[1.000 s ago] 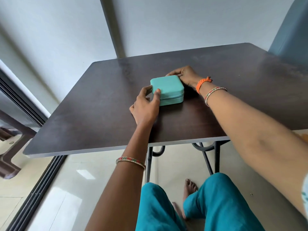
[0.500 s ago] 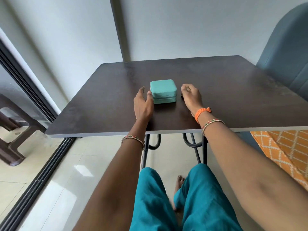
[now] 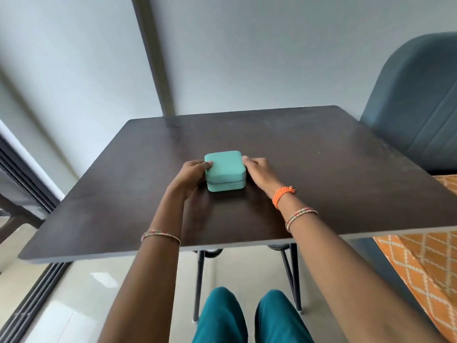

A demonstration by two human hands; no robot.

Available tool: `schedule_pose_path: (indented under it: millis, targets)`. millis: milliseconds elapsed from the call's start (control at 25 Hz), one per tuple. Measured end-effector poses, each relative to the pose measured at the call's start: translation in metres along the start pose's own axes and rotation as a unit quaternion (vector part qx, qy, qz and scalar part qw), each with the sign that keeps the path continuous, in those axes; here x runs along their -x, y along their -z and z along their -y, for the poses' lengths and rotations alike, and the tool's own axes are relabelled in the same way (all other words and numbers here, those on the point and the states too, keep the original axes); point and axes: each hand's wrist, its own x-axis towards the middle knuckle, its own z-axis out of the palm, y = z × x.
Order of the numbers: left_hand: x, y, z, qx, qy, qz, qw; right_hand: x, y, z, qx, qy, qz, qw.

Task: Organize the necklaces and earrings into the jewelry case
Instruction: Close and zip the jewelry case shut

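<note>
Left hand point(image 3: 191, 175): fingers curled against the left side of the case point(image 3: 225, 170), gripping it. Right hand point(image 3: 259, 170): fingers laid along the case's right side, touching; whether they clasp it cannot be told. Case: teal, closed, flat on the dark table point(image 3: 321, 174), mid-surface. Blue chair point(image 3: 415, 102) at right. Orange patterned cloth point(image 3: 425, 263) beside the table.

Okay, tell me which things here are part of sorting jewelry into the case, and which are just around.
Part of the job:
- jewelry case, shut, on the table
- left hand, gripping the case's left side
- right hand, touching its right side
No loose necklaces or earrings show.

Just around:
- blue chair
- orange patterned cloth
- bracelets on the wrists
</note>
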Motion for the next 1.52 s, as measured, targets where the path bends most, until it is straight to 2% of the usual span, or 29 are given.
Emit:
schedule_pose_path:
  millis: [120,240,400,520,600,720,800,880,1040,1200,1360,1520]
  targets:
    - [-0.046,-0.005,-0.007,-0.013,-0.003,-0.033,0.999,-0.033,-0.021,0.002,0.016,0.036,-0.02,0.999]
    - [-0.089,-0.013,-0.012,-0.031,-0.016,-0.063,0.997,-0.074,-0.033,0.003,-0.001,0.016,-0.034,0.999]
    - [-0.095,-0.009,0.004,0.018,-0.004,-0.076,0.997,-0.087,-0.037,0.007,0.011,-0.006,-0.048,0.999]
    - [-0.069,0.003,-0.005,0.106,0.135,-0.114,0.979,-0.077,-0.028,0.029,0.068,-0.09,-0.023,0.993]
    - [-0.052,0.002,-0.024,0.108,0.208,-0.079,0.969,-0.074,-0.016,0.044,0.061,-0.167,0.034,0.983]
    - [-0.045,-0.004,-0.044,0.081,0.215,-0.067,0.971,-0.073,0.001,0.057,-0.08,-0.301,0.099,0.945]
    - [-0.043,-0.006,-0.044,0.052,0.215,-0.094,0.971,-0.07,0.006,0.059,-0.153,-0.333,0.088,0.926]
    - [-0.041,-0.006,-0.041,0.068,0.23,-0.114,0.964,-0.068,0.009,0.063,-0.193,-0.353,0.089,0.911]
    - [-0.061,0.007,-0.054,0.095,0.207,-0.138,0.964,-0.089,0.005,0.089,-0.212,-0.331,0.084,0.916]
    - [-0.131,0.04,-0.072,0.081,0.172,-0.178,0.965,-0.147,-0.035,0.125,-0.211,-0.278,0.07,0.935]
    - [-0.208,0.083,-0.082,0.046,0.142,-0.198,0.969,-0.211,-0.088,0.136,-0.238,-0.29,0.072,0.924]
    - [-0.25,0.115,-0.077,0.057,0.167,-0.211,0.961,-0.245,-0.13,0.134,-0.263,-0.306,0.073,0.912]
